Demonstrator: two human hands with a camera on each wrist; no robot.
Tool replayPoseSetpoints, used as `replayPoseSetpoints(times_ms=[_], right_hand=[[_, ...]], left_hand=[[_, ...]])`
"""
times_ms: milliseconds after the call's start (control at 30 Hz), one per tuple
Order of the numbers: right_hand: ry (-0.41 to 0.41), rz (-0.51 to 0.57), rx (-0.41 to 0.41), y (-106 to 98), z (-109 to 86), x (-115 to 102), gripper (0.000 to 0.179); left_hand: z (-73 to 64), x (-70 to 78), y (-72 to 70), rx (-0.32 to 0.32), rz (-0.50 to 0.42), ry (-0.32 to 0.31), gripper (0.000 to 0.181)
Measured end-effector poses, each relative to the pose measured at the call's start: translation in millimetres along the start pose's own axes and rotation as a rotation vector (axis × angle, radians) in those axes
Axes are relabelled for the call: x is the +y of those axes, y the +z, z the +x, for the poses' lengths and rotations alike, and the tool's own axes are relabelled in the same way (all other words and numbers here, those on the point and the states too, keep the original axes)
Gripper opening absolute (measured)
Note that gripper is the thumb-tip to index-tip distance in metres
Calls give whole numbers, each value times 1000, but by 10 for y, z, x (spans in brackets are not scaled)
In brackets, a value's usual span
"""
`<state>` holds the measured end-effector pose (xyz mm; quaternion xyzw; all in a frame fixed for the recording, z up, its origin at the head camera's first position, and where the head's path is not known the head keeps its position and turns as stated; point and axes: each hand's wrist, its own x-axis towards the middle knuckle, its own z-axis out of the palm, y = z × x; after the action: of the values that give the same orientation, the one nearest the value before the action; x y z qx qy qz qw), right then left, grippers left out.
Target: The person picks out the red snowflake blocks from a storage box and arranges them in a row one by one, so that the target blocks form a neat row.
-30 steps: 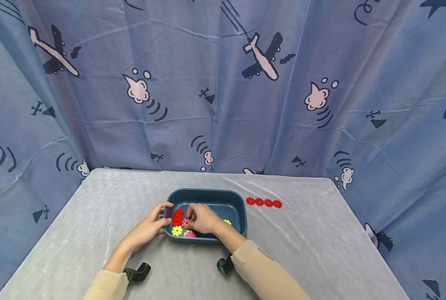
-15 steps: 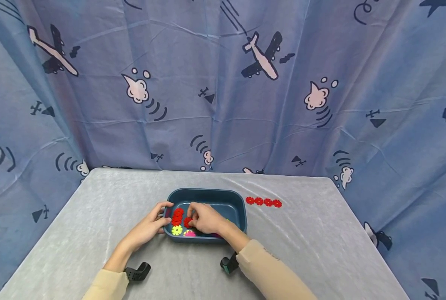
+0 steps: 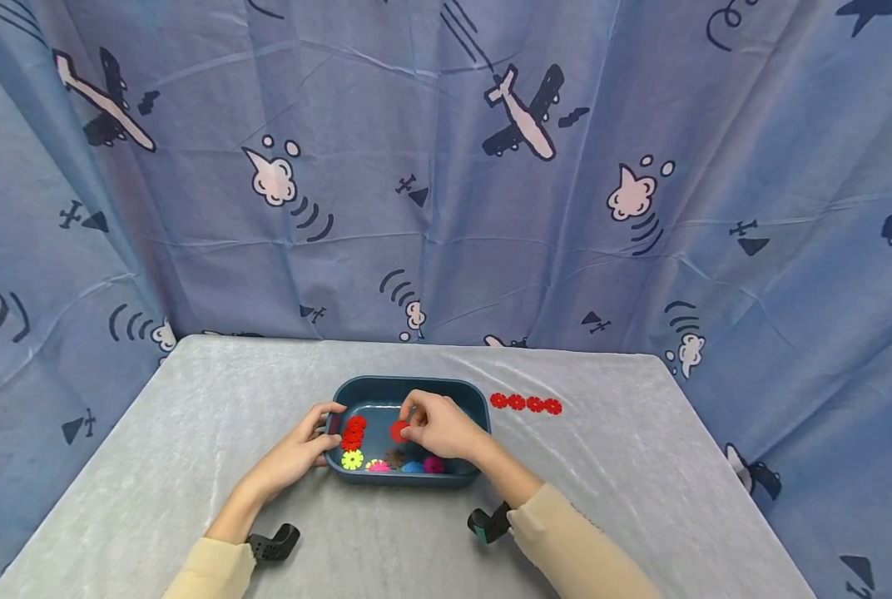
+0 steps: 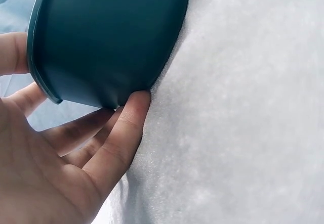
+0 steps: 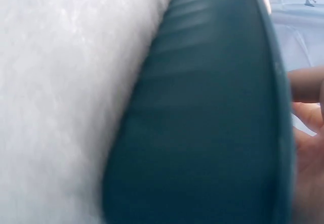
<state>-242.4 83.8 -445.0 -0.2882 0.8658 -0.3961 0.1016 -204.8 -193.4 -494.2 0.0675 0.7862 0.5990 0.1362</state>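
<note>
My left hand [image 3: 301, 446] grips the left end of a dark teal plastic tray [image 3: 412, 480]; in the left wrist view its thumb [image 4: 12, 53] is at the rim and its fingertips [image 4: 136, 102] lie against the outer wall. Inside the tray, my right hand [image 3: 442, 426] pinches a red snowflake disc [image 3: 398, 431] between thumb and fingers. Several more red snowflake discs [image 3: 353, 434] lie overlapping at the tray's left side. Along the near wall sit a yellow disc [image 3: 352, 460], a pink one [image 3: 378, 466], a brown one [image 3: 395, 457], a blue one [image 3: 412, 467] and a magenta one [image 3: 433, 464].
Right of the tray, several red snowflake discs [image 3: 526, 403] form a row on the grey cloth-covered table [image 3: 603, 466]. Behind the table hangs a blue curtain [image 3: 446, 208] printed with planes. The tray's outer wall [image 5: 202, 113] fills much of the right wrist view.
The right hand has picked up a red snowflake disc and moved right and a little away with it, uncovering discs along the near wall. The left hand stays on the tray.
</note>
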Motion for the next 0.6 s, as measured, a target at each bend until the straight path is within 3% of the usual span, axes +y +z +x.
replayPoseSetpoints(times_ms=[400,600], right_hand=[[8,11,107,-341,-281,56,13],[24,-13,172,-550,-429,189,12]], left_hand=[[2,-20,5,-6,-12,3,46],[6,-20,-9,-4,-8,4,46]])
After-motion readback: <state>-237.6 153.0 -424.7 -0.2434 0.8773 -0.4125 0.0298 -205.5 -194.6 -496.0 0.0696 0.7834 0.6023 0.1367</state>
